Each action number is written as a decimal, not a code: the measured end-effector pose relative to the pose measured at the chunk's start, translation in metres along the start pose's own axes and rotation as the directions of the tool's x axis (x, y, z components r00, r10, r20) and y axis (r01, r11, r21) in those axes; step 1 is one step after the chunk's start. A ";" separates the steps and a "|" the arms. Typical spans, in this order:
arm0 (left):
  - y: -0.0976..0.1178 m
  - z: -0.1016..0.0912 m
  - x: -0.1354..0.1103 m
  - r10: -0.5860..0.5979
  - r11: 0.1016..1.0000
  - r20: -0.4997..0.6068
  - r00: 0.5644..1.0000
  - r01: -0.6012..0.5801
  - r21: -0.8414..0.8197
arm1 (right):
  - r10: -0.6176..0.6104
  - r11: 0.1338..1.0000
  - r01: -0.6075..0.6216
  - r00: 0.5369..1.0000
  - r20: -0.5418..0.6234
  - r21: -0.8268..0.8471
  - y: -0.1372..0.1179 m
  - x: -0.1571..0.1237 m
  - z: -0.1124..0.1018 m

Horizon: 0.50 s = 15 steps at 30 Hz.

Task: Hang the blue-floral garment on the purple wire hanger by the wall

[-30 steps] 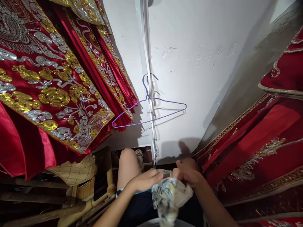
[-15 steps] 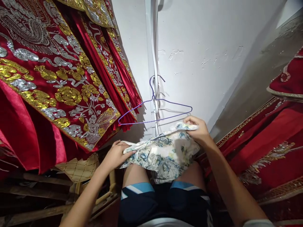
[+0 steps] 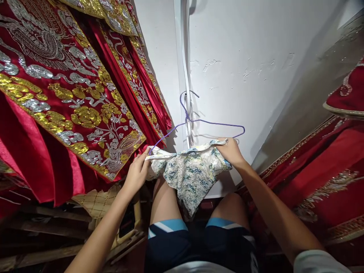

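Observation:
A white garment with a blue and yellow floral print (image 3: 189, 174) is stretched between my two hands; I cannot make out its exact kind. My left hand (image 3: 139, 168) pinches its top edge at the left, where the end of a purple hanger (image 3: 216, 123) goes in behind the cloth. At the right, my right hand (image 3: 229, 151) grips the other end of that edge, just below the hanger's right corner, which sticks out bare. The hanger's hook sits at a white vertical strip (image 3: 184, 76) on the wall. Cloth hides the hanger's lower bar.
Red embroidered costumes with gold and silver sequins (image 3: 85, 113) hang close on the left. More red beaded fabric (image 3: 313, 178) fills the right side. A pale wall (image 3: 241, 45) stands ahead. Below left is a bamboo frame (image 3: 127, 239).
Both hands have raised the garment to the hanger, and its left top edge now covers the hanger's left end. The hanger has tilted and shifted slightly right. The cloth hangs more spread out.

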<state>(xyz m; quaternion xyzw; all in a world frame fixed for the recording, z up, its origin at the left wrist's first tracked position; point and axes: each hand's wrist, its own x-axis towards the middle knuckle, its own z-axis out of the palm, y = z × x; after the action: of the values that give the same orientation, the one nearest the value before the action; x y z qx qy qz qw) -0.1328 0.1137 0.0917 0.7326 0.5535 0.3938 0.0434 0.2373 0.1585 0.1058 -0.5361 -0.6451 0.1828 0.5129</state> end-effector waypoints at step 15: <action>0.070 0.025 0.066 0.237 0.955 -0.272 0.933 -0.274 -0.111 | -0.053 0.993 0.087 0.932 -0.359 0.078 0.005 -0.028 -0.018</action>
<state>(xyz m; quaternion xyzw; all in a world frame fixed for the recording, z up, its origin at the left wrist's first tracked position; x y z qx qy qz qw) -0.0571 0.1517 0.1442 0.7364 0.4238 0.5267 -0.0262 0.2522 0.1306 0.0961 -0.5127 -0.5508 0.0939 0.6519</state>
